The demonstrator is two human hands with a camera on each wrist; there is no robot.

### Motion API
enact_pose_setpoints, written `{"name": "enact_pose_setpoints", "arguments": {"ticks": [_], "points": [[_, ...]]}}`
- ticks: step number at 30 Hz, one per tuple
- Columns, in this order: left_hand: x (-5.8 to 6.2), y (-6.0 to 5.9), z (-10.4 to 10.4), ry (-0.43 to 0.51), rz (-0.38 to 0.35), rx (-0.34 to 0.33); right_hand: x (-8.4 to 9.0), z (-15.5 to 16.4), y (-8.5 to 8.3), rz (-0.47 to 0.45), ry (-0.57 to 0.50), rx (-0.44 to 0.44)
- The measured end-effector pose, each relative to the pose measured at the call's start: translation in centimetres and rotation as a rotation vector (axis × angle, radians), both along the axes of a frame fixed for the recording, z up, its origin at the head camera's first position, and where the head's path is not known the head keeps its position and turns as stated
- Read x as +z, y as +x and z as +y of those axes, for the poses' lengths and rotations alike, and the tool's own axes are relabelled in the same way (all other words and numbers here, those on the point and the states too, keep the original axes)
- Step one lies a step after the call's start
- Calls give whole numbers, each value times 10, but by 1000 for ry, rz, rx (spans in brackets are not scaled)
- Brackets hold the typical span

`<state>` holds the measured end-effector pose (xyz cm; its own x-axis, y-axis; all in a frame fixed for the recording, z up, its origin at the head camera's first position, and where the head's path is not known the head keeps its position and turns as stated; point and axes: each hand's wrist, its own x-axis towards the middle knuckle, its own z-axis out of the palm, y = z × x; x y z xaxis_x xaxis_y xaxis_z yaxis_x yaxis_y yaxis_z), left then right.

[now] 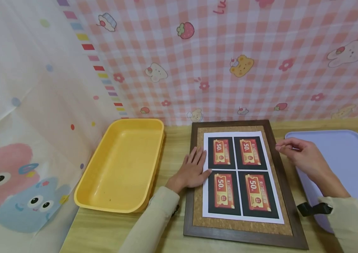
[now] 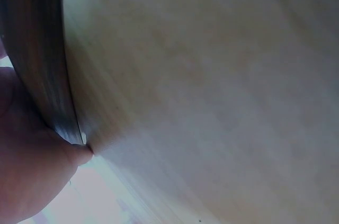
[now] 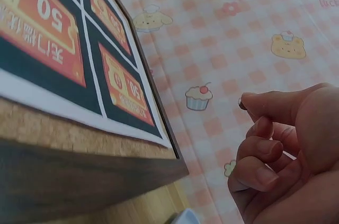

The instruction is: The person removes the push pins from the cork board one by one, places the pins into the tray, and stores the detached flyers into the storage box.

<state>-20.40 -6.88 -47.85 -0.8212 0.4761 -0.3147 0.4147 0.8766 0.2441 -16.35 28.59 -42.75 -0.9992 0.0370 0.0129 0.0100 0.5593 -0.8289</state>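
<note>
A printed white sheet with several red "50" coupon pictures on black panels lies on a cork board with a dark wood frame. My left hand, fingers spread, rests across the frame's left side and the sheet's left edge. Beyond the right side of the frame, my right hand is raised with thumb and forefinger together. They pinch a tiny thing with a dark, shiny end, seen in the right wrist view; most of it is hidden by the fingertips, and its kind I cannot tell.
To the left stands a yellow tray, a dark speck on its floor. A lilac tray lies at the right, partly under my right forearm. All sit on a wood-grain table, with a pink checked cloth hanging behind.
</note>
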Motion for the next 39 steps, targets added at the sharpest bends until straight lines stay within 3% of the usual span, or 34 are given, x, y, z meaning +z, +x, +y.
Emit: {"name": "enact_pose_setpoints", "arguments": {"ticks": [31,39], "points": [[4,3,-1,21,-3,3,-21,56,17,-107,-43,-97],[5,2,-1,17,-13,11,-29,66,19,-122,-5,-116]]}}
